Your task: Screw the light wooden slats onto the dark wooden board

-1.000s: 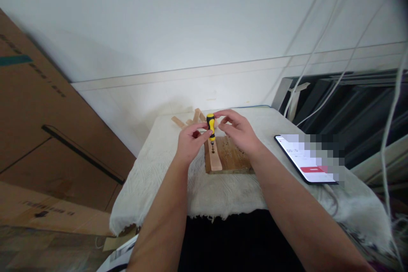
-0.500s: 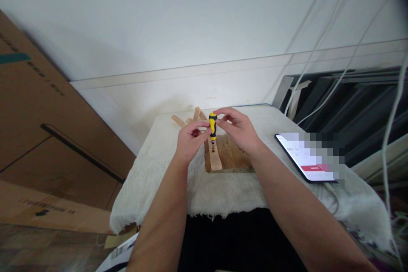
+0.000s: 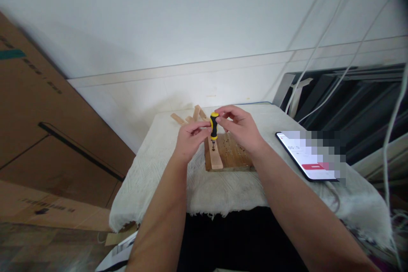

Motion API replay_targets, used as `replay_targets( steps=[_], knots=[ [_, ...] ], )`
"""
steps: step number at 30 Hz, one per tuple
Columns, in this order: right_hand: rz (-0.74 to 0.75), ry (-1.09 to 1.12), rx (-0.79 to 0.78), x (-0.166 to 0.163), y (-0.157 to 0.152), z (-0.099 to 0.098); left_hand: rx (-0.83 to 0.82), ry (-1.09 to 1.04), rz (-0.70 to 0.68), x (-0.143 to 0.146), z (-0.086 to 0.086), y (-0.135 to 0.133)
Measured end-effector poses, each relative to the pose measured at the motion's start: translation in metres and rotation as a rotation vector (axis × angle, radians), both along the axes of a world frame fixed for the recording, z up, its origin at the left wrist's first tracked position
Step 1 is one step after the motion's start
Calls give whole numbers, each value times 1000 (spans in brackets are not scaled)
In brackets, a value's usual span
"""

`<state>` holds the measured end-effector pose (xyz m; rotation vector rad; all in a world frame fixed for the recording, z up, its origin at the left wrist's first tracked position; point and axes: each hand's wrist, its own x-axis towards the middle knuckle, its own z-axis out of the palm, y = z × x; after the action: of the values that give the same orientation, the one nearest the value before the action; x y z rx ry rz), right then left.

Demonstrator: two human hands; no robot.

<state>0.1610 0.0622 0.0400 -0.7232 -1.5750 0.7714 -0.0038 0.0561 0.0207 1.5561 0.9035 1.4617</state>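
Observation:
A short yellow-and-black screwdriver stands upright with its tip on a pale wooden strip. The strip lies along the left edge of a darker wooden board full of small holes. My left hand pinches the screwdriver handle from the left with thumb and fingertips. My right hand pinches the top of the same handle from the right. The screw under the tip is too small to make out.
The board rests on a table covered with a white cloth. Several loose wooden strips lie behind my hands. A phone with a lit screen lies to the right. Large cardboard boxes stand at the left, white cables hang at the right.
My right fingers have closed onto the handle top, and the handle has turned so more black shows. The camera view shifted slightly; both hands stay in place.

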Motion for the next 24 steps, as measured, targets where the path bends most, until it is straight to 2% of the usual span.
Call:
replay_targets(
  steps=[4, 9, 12, 20, 24],
  knots=[
    [-11, 16, 9, -1, 0, 0, -1, -94, 14, 0, 3, -2],
    [-31, -12, 35, -1, -1, 1, 90, 75, 79, 0, 2, 0],
    [-27, -6, 22, 0, -2, 2, 91, 112, 86, 0, -1, 2],
    [-14, 0, -50, -2, -2, 4, 14, 46, 19, 0, 0, -1],
    [-27, 21, -43, -4, -1, 2, 27, -49, 40, 1, 3, -1]
  ],
)
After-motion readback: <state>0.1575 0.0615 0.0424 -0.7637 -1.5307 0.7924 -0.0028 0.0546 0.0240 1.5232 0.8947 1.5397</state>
